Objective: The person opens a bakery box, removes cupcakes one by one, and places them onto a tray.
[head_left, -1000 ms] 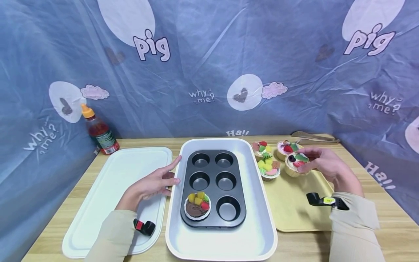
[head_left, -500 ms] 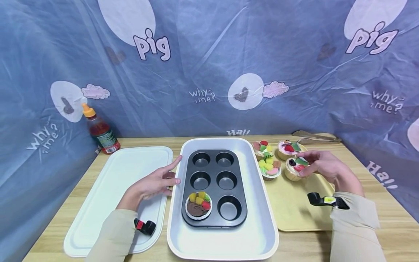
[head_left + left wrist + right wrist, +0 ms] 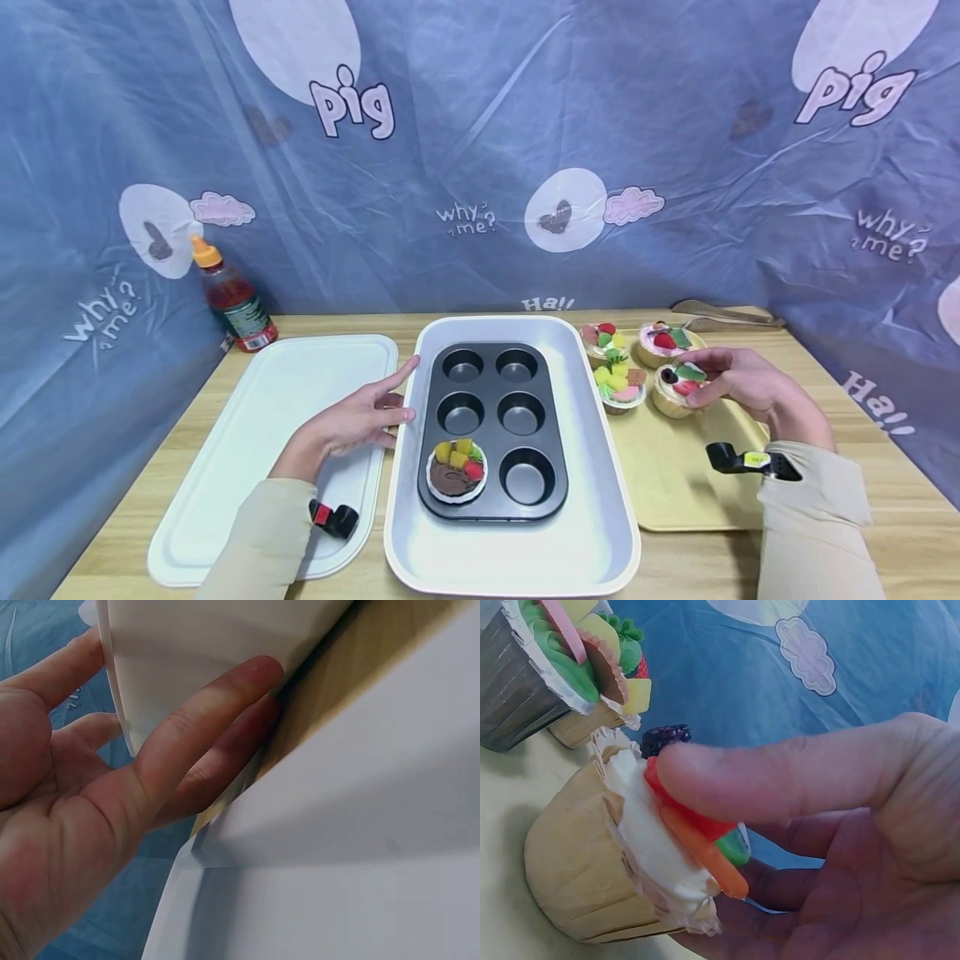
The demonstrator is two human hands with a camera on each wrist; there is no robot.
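My right hand (image 3: 744, 385) pinches a cream cupcake (image 3: 669, 402) topped with fruit. In the right wrist view the thumb lies across the fruit topping (image 3: 694, 814), and the other fingers reach round the far side. The pale paper cup stands close on the yellow tray (image 3: 675, 487). My left hand (image 3: 358, 421) touches the left side of the deep white tray (image 3: 628, 533); its fingers are extended along the outer wall (image 3: 195, 637). Inside that tray lies a dark muffin tin (image 3: 481, 437), with a chocolate cupcake (image 3: 452, 481) in its front left cup.
Several other cupcakes (image 3: 619, 392) stand at the yellow tray's back left. Metal tongs (image 3: 727, 317) lie behind it. A flat white tray (image 3: 277, 417) lies under my left forearm. A sauce bottle (image 3: 240, 308) stands at the back left, against the blue cloth (image 3: 390, 208).
The cream cupcake has shifted slightly toward me and left, with my right hand on it. My left hand keeps its place at the white tray. The head view has turned a little.
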